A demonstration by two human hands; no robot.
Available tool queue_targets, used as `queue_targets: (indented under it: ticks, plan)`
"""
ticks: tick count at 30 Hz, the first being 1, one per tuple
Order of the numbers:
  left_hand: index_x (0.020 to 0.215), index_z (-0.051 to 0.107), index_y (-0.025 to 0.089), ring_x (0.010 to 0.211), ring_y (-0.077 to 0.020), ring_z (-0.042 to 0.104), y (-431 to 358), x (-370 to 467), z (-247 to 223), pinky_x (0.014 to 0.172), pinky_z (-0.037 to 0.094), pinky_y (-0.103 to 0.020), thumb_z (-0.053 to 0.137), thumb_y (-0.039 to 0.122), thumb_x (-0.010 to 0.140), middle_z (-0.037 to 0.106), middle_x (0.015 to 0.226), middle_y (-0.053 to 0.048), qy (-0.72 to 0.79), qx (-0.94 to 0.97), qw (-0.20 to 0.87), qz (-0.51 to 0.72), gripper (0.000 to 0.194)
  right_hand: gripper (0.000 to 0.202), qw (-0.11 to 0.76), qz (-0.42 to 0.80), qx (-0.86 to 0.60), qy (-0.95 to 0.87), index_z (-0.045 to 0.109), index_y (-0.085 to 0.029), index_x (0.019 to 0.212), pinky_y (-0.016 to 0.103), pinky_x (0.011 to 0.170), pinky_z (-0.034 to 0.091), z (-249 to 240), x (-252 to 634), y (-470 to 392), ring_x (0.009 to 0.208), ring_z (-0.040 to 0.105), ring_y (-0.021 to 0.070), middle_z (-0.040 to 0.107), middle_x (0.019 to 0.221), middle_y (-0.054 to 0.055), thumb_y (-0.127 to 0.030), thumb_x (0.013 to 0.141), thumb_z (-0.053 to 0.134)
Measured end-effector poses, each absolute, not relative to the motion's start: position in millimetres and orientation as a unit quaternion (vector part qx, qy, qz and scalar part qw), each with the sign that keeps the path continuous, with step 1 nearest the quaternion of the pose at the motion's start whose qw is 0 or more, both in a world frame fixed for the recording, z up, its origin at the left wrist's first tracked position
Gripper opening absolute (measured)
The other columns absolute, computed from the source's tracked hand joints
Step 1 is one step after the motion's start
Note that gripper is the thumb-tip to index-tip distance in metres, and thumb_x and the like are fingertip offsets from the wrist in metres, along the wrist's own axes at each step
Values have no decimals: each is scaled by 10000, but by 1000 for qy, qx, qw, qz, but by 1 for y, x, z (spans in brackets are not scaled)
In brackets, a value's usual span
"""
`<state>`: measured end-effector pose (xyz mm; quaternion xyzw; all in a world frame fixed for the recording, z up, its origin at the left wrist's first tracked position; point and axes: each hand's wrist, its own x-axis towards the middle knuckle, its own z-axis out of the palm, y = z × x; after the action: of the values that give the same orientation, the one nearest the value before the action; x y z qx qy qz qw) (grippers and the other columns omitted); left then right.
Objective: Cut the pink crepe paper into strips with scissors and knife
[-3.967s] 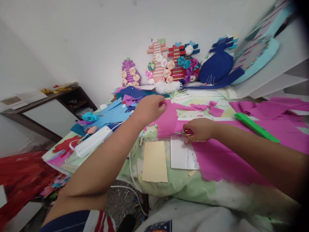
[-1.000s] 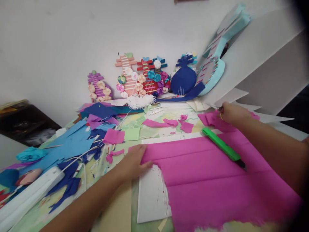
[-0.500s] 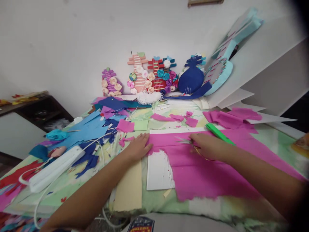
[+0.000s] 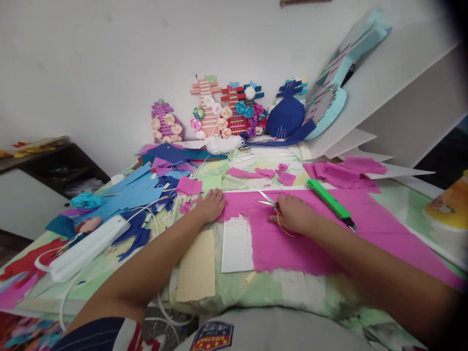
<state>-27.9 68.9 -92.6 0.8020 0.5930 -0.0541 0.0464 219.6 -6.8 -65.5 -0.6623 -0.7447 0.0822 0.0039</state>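
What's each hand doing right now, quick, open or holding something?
Left hand: open, laid flat at the left end of the pink sheet.
Right hand: closed, holding opened scissors.

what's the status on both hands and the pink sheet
Left hand palm down at left edge of pink sheet. Right hand holding scissors, blades parted, over the sheet. Green cutter lying on the sheet, near right hand.
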Motion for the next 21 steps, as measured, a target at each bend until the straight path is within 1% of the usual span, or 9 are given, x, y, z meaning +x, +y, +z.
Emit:
queue_targets:
  ticks: [2, 4, 6, 9, 12, 15, 18, 21]
  plan:
    - [1299, 300, 170, 1234, -287, 261, 76, -23, -89, 978, 192, -540, 360, 439, 882, 274, 1363, -113, 594, 803, 33, -36, 500, 358, 16, 101, -661, -743, 474, -157, 874, 297, 592, 375, -60, 220, -6, 791, 546, 250, 580, 883, 114, -484, 729, 498]
    - [1287, 314, 168, 1211, -278, 297, 80, -14, -84, 967, 227, -514, 344, 452, 883, 312, 1336, -113, 584, 811, 16, -17, 495, 350, 42, 106, -658, -745, 467, -166, 852, 280, 566, 368, -51, 223, -7, 758, 548, 229, 585, 863, 103, -493, 731, 493]
    - [1250, 364, 160, 1176, -258, 344, 81, -3, -82, 950, 281, -443, 303, 480, 880, 380, 1284, -111, 564, 825, 4, -4, 493, 350, 65, 103, -659, -743, 462, -171, 856, 274, 558, 363, -46, 229, -7, 751, 545, 223, 585, 856, 100, -494, 726, 500]
    - [1108, 490, 122, 1088, -252, 418, 79, 15, -84, 896, 341, -355, 349, 516, 837, 486, 1143, -127, 544, 839, -13, 5, 498, 319, 51, 99, -660, -743, 472, -174, 843, 278, 575, 362, -49, 237, -8, 759, 537, 226, 579, 841, 97, -463, 717, 522]
    - [1002, 537, 89, 1010, -271, 461, 81, 26, -88, 835, 374, -361, 359, 490, 834, 518, 1037, -152, 552, 833, -30, 13, 470, 288, 24, 90, -640, -763, 482, -174, 791, 290, 611, 364, -60, 242, -11, 787, 522, 231, 564, 835, 88, -440, 702, 545]
    - [938, 562, 92, 986, -268, 474, 87, 31, -88, 800, 389, -371, 324, 454, 865, 523, 1001, -149, 562, 826, -41, 13, 439, 290, 22, 94, -625, -774, 481, -175, 768, 290, 614, 363, -67, 246, -14, 779, 509, 218, 548, 823, 73, -450, 700, 542]
    - [951, 554, 113, 1011, -236, 467, 92, 33, -86, 835, 374, -401, 376, 425, 871, 516, 1043, -107, 559, 828, -54, 9, 368, 292, 20, 110, -617, -779, 480, -180, 759, 290, 609, 361, -67, 250, -14, 751, 500, 205, 539, 802, 61, -460, 698, 538]
    - [976, 541, 131, 955, -196, 506, 94, 33, -84, 828, 391, -410, 426, 393, 869, 539, 1021, -70, 550, 834, -53, -4, 305, 301, 27, 113, -605, -788, 478, -181, 756, 300, 623, 363, -66, 254, -12, 746, 495, 206, 535, 798, 60, -469, 691, 542]
